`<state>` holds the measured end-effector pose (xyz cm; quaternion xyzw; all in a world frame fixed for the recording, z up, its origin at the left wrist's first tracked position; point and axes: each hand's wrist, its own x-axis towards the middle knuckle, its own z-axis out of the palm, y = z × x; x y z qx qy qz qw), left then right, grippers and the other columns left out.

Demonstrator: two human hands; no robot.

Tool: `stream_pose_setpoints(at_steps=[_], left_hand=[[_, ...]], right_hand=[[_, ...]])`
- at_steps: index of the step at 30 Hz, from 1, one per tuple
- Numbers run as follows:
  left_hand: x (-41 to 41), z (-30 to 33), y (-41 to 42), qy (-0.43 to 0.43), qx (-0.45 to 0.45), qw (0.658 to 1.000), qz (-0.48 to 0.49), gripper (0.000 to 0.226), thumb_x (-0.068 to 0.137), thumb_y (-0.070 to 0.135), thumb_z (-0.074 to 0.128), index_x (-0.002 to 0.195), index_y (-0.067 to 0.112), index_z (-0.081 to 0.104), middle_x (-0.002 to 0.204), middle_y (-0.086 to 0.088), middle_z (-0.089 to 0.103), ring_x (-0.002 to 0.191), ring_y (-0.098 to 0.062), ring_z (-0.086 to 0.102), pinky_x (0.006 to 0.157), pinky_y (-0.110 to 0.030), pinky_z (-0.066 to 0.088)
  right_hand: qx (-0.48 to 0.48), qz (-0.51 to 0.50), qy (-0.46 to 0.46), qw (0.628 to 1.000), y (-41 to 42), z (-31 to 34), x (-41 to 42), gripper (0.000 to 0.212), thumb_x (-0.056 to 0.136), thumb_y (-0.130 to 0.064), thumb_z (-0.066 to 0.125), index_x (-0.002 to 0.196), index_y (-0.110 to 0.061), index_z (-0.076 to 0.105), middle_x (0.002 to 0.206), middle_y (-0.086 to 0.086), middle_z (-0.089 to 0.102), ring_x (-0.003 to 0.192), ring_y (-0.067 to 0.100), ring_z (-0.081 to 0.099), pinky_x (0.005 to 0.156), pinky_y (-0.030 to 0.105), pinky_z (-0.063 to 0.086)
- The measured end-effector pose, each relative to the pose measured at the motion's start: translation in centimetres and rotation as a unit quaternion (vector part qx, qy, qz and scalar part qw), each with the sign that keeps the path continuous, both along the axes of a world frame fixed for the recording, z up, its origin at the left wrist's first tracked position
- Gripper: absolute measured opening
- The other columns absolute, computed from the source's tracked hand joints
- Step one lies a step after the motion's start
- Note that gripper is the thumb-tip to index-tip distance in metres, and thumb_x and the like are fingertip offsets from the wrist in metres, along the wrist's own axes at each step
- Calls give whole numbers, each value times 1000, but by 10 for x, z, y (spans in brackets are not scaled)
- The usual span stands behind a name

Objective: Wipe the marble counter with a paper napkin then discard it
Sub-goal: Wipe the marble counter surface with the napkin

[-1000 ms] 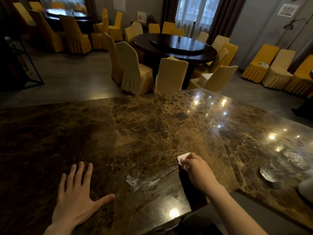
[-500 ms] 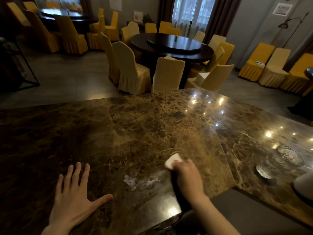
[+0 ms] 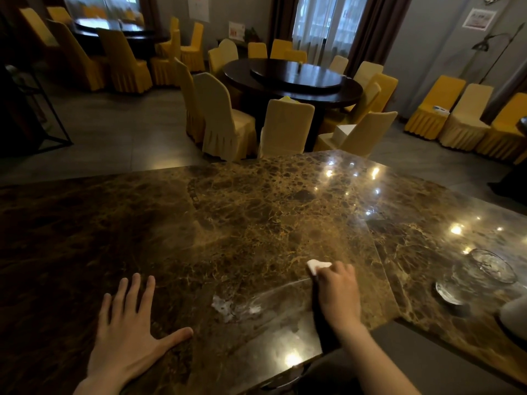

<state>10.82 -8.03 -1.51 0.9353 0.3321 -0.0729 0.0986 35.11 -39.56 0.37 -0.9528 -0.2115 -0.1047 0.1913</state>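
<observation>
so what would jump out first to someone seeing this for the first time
Probably the glossy brown marble counter filling the foreground, with ceiling lights mirrored on its right side. Next, the right hand pressing a small white paper napkin onto it beside a whitish smear, while the left hand lies flat, fingers spread. Behind stands a dark round table ringed by yellow-covered chairs.
</observation>
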Motion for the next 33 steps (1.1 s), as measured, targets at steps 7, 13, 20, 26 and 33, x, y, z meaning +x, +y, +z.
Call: stream_pose_setpoints(at_steps=[7,13,20,26,33], left_hand=[[0,0,0,6,-9,1000,3,148,45,117,8,155,26,-28,167,-1,-32,154,-22,-31,131,-53,-11],[3,10,-3,43,-9,999,0,148,39,116,-6,152,25,-36,166,-5,-35,155,-25,-31,131,-53,-10],[4,15,-5,53,-13,998,1,150,36,115,-8,151,24,-37,166,-5,-35,155,-25,-31,131,-53,-12],[3,14,-4,44,-23,999,0,149,36,116,-4,149,24,-38,165,-3,-36,154,-23,-32,131,-52,-12],[2,13,-4,41,-19,999,-2,148,39,117,-2,149,25,-38,164,-3,-37,153,-23,-34,130,-52,-13]], right_hand=[[-10,136,26,990,60,-10,-60,9,82,-18,76,87,-19,69,90,-4,55,84,13,45,67,23,27],[59,60,9,996,18,19,-14,3,86,-9,74,87,-11,75,87,9,64,80,28,57,67,38,46],[-22,-49,43,998,0,7,9,14,92,-7,64,102,-9,74,102,6,60,96,24,52,74,33,48],[-9,204,38,978,65,-6,-70,16,79,-14,79,88,-21,67,86,-6,55,82,14,46,61,23,31],[2,-1,23,1000,15,7,-8,11,95,-14,63,92,-11,74,91,4,56,88,24,53,65,31,39]])
